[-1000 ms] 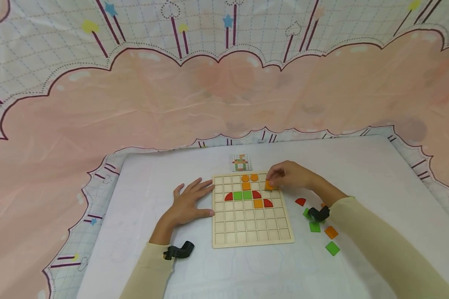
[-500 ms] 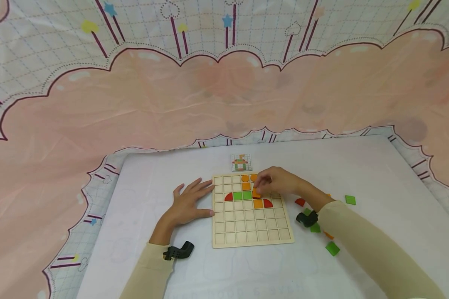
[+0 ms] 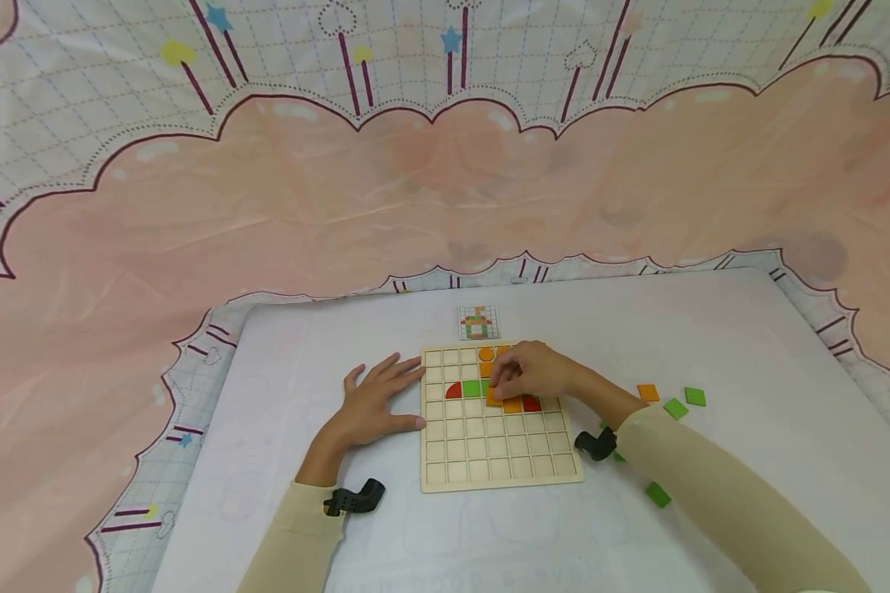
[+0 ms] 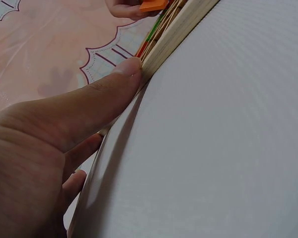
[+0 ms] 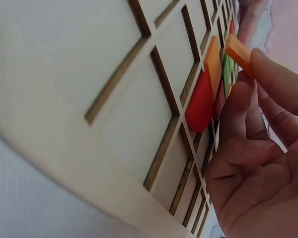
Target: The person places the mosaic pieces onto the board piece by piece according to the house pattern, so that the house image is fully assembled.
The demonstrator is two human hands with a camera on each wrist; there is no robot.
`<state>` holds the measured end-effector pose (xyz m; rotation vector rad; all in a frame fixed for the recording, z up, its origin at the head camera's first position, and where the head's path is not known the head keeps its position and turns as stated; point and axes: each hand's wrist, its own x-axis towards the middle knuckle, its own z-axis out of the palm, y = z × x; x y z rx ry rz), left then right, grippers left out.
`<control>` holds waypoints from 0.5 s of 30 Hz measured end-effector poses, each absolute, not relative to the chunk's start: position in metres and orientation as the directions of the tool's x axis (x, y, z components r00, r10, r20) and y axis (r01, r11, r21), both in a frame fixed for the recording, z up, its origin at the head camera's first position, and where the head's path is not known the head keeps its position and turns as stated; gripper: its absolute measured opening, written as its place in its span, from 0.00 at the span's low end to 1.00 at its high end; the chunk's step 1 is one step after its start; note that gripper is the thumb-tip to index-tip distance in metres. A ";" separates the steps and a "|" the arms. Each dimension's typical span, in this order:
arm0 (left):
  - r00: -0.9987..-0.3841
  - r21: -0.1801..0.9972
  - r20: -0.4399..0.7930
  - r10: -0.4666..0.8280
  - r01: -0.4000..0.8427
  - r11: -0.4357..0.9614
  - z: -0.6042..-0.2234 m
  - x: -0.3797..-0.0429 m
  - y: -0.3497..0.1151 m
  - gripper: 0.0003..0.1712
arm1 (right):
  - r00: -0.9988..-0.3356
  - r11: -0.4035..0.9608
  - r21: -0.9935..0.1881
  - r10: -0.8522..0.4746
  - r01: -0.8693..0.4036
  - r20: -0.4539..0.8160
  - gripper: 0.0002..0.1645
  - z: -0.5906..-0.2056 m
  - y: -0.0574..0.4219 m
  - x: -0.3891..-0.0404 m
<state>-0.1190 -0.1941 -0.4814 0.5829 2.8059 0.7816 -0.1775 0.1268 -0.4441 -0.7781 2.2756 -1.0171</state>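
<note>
My right hand (image 3: 531, 371) pinches an orange square tile (image 5: 240, 53) between thumb and fingers, just over the wooden grid board (image 3: 497, 469). In the head view that tile is over a cell left of a seated orange square (image 3: 512, 406) and a red quarter-round tile (image 3: 531, 403). Farther left, another red quarter-round (image 3: 454, 390) lies beside a green square (image 3: 470, 389) in the board. An orange disc (image 3: 485, 354) sits in the top row. My left hand (image 3: 374, 402) has its fingers spread, with thumb and fingertips touching the board's left edge. My right hand covers some cells.
A small printed pattern card (image 3: 478, 322) lies behind the board. Right of the board are loose tiles, among them an orange square (image 3: 648, 393) and a green square (image 3: 658, 494); the right sleeve (image 3: 712, 469) hides part of this group. A white tabletop (image 3: 304, 346) carries everything.
My right hand has carried the orange tile leftward and nearer to me, from the board's upper right to its middle. My left hand stays put.
</note>
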 end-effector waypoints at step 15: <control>-0.910 0.533 -0.062 0.409 0.316 0.785 -0.481 -0.119 -0.194 0.51 | -0.720 0.605 -0.736 -0.651 -0.303 -0.239 0.04 -0.447 0.117 -0.172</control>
